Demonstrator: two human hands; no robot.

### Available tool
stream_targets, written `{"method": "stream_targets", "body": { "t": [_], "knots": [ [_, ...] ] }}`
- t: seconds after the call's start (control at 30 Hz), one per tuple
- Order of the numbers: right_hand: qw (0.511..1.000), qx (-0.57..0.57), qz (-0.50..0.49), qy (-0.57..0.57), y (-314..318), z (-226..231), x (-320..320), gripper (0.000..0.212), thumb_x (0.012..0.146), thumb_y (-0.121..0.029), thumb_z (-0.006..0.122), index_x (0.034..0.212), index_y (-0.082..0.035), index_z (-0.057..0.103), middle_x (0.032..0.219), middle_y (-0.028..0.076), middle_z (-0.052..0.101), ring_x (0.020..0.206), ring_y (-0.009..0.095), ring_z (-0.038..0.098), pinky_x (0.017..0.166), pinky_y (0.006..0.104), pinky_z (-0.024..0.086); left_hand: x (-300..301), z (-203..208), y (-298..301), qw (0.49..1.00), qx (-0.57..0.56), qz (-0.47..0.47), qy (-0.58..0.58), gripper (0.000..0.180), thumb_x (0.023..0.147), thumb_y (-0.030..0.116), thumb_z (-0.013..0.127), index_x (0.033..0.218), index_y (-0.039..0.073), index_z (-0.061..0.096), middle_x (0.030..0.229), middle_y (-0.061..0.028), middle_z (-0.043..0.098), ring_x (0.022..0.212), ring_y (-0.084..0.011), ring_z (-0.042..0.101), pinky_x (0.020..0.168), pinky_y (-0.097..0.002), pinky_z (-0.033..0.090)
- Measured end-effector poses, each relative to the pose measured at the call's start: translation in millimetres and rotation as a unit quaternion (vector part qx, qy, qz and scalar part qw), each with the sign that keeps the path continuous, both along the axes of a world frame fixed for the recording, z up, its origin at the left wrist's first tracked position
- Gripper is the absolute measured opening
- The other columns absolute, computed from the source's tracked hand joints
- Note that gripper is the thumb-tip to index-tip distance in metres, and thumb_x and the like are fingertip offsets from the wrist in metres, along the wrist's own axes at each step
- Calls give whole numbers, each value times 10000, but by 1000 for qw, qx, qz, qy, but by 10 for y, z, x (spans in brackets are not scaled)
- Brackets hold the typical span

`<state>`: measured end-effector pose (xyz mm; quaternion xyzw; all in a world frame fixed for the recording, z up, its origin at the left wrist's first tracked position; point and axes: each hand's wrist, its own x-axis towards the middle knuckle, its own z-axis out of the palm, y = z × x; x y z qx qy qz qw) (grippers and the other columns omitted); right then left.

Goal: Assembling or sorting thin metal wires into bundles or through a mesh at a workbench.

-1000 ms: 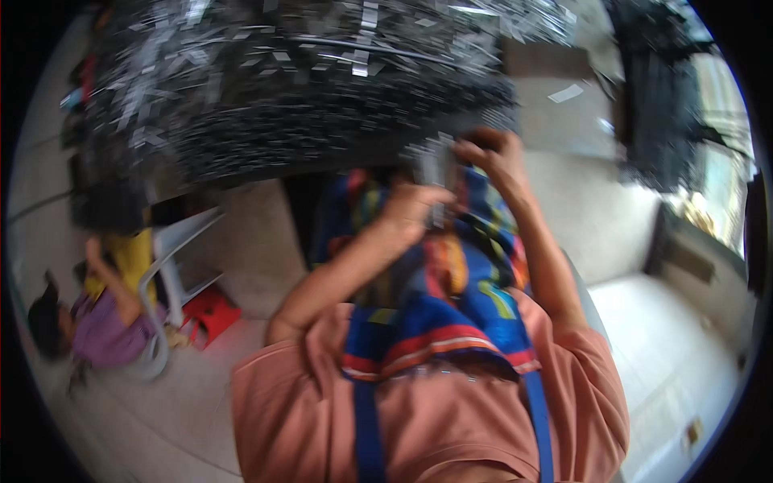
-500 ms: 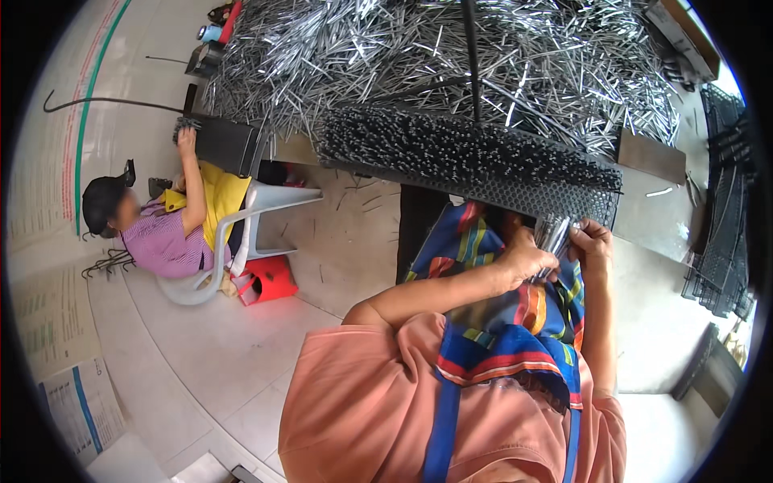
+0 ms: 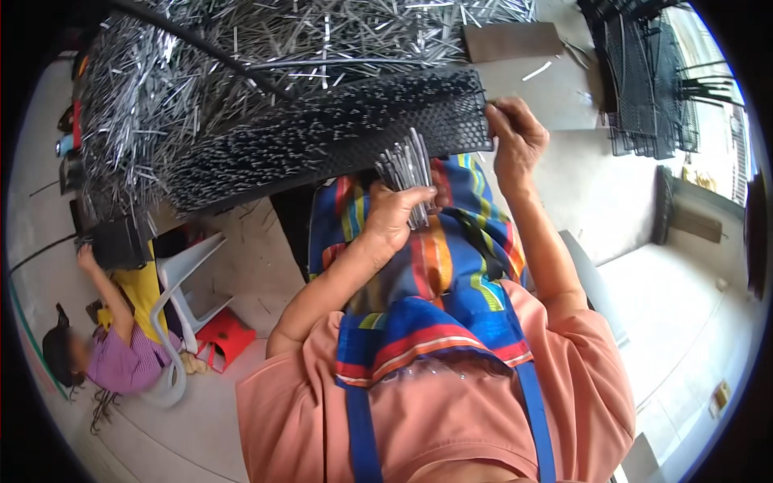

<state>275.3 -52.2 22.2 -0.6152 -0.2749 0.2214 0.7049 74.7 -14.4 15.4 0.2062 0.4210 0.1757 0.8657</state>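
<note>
A bundle of thin metal strips (image 3: pixel 405 169) stands up from my left hand (image 3: pixel 393 213), whose fingers are wrapped round it above my lap. Just beyond is a long black perforated rack (image 3: pixel 471 129). Many dark strips stand in its holes over most of its length, while bare honeycomb holes show at its near right part. My right hand (image 3: pixel 522 138) is at the rack's right end, thumb and fingers closed on the edge. Its fingertips are partly hidden, and no strip shows in it.
A big heap of loose metal strips (image 3: pixel 161 97) covers the table behind the rack. A brown plate (image 3: pixel 513 42) lies right of it; black mesh racks (image 3: pixel 644 88) are stacked far right. At left a co-worker (image 3: pixel 133 354) sits on a grey chair (image 3: pixel 171 378) near a red bag (image 3: pixel 226 338).
My right hand has left the bundle and gone to the rack's right end. The left hand keeps the strips. The whole view has swung to the right.
</note>
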Motion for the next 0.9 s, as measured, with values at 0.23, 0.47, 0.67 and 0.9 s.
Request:
{"method": "stream_targets", "body": {
  "t": [0.23,0.47,0.67,0.9],
  "knots": [
    [987,5,37,-156,204,-85,12,99,808,97,674,891,45,690,874,54,655,654,75,560,570,196,441,77,-33,31,998,-17,3,58,260,771,-107,628,1010,-15,672,886,-127,725,696,-252,723,577,-323,589],
    [968,-6,51,-247,317,-54,37,113,767,87,714,868,42,689,810,57,660,692,89,588,597,215,455,81,-68,40,997,-17,-7,72,268,763,-111,614,1009,-21,672,862,-119,720,672,-233,717,572,-316,593],
    [956,-62,73,-277,340,-179,12,99,758,52,738,845,29,695,783,61,651,692,109,588,607,243,452,125,-103,47,998,-14,17,57,253,768,-104,604,1002,-36,674,858,-129,715,673,-239,716,570,-333,599],
    [909,-102,59,-401,476,-99,-86,136,742,-42,778,867,-52,725,701,74,574,578,192,558,542,297,441,122,-191,39,998,-40,22,40,219,778,-92,616,984,-46,672,852,-141,709,679,-250,715,577,-348,604]
  ]
}}
